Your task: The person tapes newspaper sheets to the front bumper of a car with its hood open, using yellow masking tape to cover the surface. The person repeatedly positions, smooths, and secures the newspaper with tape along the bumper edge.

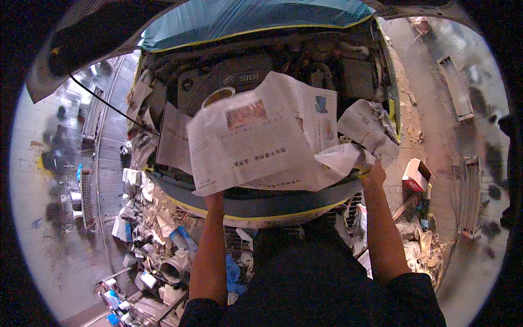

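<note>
A large newspaper sheet (pixel 253 147) spreads over the front of a car's open engine bay (pixel 245 65). Its lower left edge is in my left hand (pixel 214 203), whose fingers are mostly hidden by the paper. My right hand (pixel 374 173) is at the right front corner of the bay, against crumpled newspaper (pixel 367 126); its fingers are too blurred to make out their grip. Another newspaper piece (pixel 173 139) stands at the left of the bay. Yellow masking tape (pixel 261 219) lines the painted front edge (pixel 278 204) below the sheets.
Blue-green masking film (pixel 253 18) covers the car's rear side of the bay. The raised hood (pixel 102 36) overhangs at upper left, with a black prop rod (pixel 104 102). Scrap paper and rubbish (pixel 163 229) cover the floor at left, and an open carton (pixel 416 175) is at right.
</note>
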Motion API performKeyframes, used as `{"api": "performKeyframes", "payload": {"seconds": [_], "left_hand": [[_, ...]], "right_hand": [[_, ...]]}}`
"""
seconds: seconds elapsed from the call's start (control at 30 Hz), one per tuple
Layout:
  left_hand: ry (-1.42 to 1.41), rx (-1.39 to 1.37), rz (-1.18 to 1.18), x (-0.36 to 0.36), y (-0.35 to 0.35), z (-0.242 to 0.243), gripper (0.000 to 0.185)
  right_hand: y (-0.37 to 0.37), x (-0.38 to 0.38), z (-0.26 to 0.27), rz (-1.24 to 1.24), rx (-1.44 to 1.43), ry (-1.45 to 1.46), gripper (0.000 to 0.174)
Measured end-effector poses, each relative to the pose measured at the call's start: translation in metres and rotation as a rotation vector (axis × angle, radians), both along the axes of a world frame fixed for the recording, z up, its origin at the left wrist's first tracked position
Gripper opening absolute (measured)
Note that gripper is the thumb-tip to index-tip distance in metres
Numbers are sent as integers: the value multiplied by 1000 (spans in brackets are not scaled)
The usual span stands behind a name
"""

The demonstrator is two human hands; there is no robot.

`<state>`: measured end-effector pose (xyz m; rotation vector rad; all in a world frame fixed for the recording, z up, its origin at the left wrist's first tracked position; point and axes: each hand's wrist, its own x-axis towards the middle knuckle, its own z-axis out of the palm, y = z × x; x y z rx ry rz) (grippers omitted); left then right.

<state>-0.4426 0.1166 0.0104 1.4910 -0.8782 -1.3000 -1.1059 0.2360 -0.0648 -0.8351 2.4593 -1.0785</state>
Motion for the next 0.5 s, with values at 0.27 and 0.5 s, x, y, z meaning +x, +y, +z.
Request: {"api": "performKeyframes", "payload": {"seconds": [0.27, 0.5], "left_hand": [[-373, 16, -615, -9, -40, 0, 54], [-171, -114, -565, -17, -89, 86, 35]], "right_hand": [[-20, -10, 73, -389, -359, -755, 46], [-31, -26, 124, -57, -464, -665, 43]]}}
